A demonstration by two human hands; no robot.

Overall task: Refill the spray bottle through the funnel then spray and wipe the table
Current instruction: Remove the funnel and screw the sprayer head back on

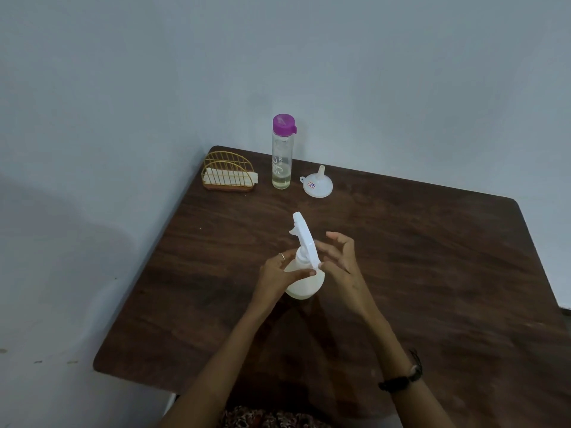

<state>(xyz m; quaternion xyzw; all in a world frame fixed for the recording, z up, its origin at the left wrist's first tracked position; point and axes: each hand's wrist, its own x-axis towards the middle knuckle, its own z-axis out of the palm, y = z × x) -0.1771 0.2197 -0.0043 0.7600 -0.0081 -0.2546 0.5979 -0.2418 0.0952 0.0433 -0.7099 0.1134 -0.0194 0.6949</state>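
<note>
White spray bottle (pixel 304 273), purple-capped clear bottle (pixel 281 152), gold wire holder (pixel 228 176), dark brown wood-grain table (pixel 417 257).

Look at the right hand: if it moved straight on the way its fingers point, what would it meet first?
Probably the spray bottle's white trigger head: the right hand has its fingers aimed left at it, almost touching, though depth is unclear.
</note>
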